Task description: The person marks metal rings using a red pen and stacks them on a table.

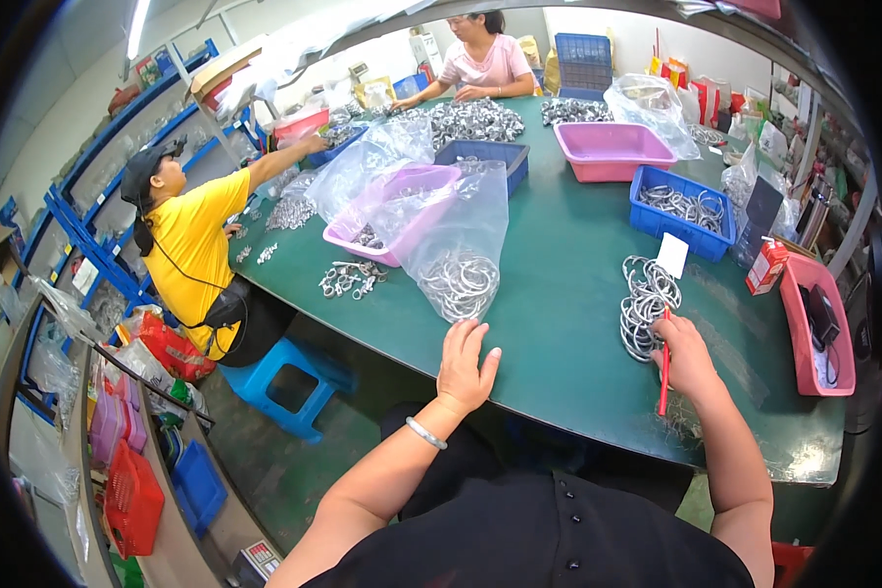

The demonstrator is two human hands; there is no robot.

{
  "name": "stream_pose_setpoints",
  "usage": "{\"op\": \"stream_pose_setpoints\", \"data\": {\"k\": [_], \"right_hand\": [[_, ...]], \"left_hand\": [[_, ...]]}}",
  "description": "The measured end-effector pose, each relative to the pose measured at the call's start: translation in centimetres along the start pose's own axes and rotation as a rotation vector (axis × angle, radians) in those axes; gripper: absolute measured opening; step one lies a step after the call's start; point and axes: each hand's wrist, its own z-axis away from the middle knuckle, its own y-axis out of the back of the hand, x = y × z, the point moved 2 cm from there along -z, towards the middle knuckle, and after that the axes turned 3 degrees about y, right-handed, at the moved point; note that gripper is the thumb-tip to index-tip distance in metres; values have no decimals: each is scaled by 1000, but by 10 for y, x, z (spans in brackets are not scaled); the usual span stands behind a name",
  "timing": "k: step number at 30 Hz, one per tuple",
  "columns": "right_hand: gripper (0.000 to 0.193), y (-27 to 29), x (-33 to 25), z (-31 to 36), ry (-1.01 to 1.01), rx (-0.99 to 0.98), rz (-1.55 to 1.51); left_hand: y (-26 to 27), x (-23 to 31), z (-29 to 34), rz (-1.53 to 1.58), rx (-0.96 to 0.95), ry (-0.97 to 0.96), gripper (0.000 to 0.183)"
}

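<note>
The left hand (467, 367) lay palm down at the table's near edge, its fingers nearly side by side and the thumb apart. Just beyond its fingertips sat the clear plastic bag (461, 235) with silvery rings (460, 284) in its bottom; whether they touched the bag, I could not tell. The right hand (689, 355) was curled around a red pen (664, 377) — its fingertips at the near right side of a loose ring pile (647, 299), most of which spread beyond them on the green table (568, 265).
</note>
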Motion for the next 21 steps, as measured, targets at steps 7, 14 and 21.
{"op": "stream_pose_setpoints", "data": {"k": [7, 14, 21], "right_hand": [[30, -7, -3, -2, -88, -36, 9], [24, -8, -6, -3, -41, -6, 26], [22, -11, 6, -3, -40, 43, -28]], "left_hand": [[2, -2, 2, 49, -9, 37, 37], [1, -3, 2, 48, -4, 37, 37], [0, -2, 2, 16, 3, 30, 35]]}}
